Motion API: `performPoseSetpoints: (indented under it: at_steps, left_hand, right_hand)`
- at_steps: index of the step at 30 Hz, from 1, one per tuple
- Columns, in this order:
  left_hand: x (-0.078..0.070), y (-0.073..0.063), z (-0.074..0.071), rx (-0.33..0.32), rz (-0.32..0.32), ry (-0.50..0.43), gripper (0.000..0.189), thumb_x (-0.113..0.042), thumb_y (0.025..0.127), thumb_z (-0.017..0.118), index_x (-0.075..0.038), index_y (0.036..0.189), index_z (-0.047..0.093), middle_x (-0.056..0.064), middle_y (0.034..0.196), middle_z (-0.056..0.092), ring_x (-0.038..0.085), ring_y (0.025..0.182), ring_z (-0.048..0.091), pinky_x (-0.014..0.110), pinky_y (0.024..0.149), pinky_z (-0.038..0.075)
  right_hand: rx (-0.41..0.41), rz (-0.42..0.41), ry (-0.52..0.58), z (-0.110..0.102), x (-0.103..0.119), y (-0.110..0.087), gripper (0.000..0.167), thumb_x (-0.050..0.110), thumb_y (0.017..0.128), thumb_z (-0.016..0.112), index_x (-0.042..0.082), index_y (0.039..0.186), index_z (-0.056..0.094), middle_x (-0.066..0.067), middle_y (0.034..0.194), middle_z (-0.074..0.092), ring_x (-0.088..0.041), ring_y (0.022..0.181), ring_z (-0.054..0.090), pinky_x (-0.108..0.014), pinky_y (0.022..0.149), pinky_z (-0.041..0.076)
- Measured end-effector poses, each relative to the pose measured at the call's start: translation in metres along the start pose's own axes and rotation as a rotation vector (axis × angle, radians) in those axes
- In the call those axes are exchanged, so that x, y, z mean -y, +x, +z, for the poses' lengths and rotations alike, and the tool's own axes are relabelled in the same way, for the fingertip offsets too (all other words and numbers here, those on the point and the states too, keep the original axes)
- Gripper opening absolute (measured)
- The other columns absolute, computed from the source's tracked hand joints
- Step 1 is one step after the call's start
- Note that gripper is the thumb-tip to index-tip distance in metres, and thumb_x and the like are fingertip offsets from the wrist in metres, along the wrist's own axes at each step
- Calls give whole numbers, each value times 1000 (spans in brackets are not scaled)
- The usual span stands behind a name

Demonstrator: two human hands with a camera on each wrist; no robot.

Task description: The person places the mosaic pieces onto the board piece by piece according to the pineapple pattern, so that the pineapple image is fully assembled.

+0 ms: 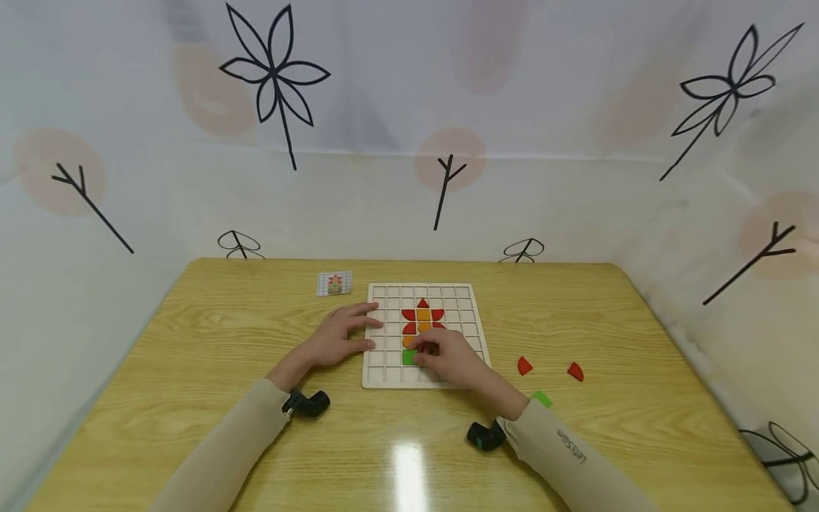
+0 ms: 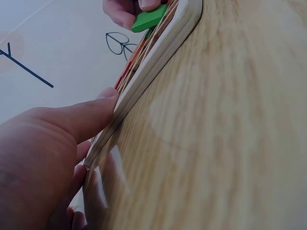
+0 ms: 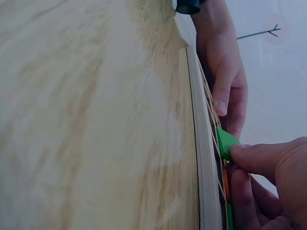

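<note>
A pale wooden grid board [image 1: 384, 377] lies on the table. My left hand [image 1: 335, 336] rests at its left edge, fingers spread over the rim and the thumb against the side. Over the board's lower middle, my right hand [image 1: 453, 355] pinches a green square tile [image 2: 149, 18] between thumb and fingers. That tile is tilted, close over the grid, in both wrist views. Further up the board sit a red triangle [image 1: 423, 304], an orange square [image 1: 424, 314], red quarter-round tiles [image 1: 409, 314] and orange round tiles [image 1: 408, 342]. The right hand hides part of the pattern.
Right of the board lie two loose red quarter-round tiles [image 1: 525, 366]. A green tile [image 1: 542, 398] shows beside the right sleeve. Behind the board, to the left, is a small pattern card [image 1: 335, 284]. Patterned cloth [image 1: 358, 206] surrounds the table's back and sides.
</note>
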State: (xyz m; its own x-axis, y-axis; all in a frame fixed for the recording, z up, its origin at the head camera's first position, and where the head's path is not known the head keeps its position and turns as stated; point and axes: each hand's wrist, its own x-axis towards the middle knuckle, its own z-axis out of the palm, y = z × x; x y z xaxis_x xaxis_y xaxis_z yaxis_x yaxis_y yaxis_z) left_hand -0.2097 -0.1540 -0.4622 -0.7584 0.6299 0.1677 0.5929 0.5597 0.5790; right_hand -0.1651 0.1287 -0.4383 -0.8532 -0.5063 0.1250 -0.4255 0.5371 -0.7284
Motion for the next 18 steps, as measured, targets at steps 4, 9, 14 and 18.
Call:
performPoseSetpoints:
  at_steps: [4,9,14,18]
  left_hand:
    - [2,0,1,4,-8,-2,38,-31,96,68,-17,131,66,8,158,37,33,145,30,62,113,17]
    - [1,1,2,-6,0,-2,38,-30,96,69,-16,131,67,10,157,38,34,144,30,63,112,17]
    - [0,1,1,-16,14,4,38,-30,95,69,-16,130,67,12,156,39,36,143,32,65,111,19]
    - [-1,0,1,-10,8,0,38,-30,96,68,-16,131,66,11,157,38,35,144,30,65,111,18]
  right_hand:
    - [-3,-16,-8,1,-1,1,12,6,91,72,11,102,75,6,86,63,-10,76,56,-26,67,50]
    - [-13,-12,-36,1,-1,2,12,6,90,73,11,101,76,6,85,59,-10,75,54,-26,66,48]
    - [-20,-11,-37,0,0,1,13,6,89,74,10,102,76,5,85,58,-10,75,54,-27,65,47]
    - [-22,19,7,-4,-4,0,15,8,90,73,13,103,77,6,89,60,-12,78,55,-28,68,47]
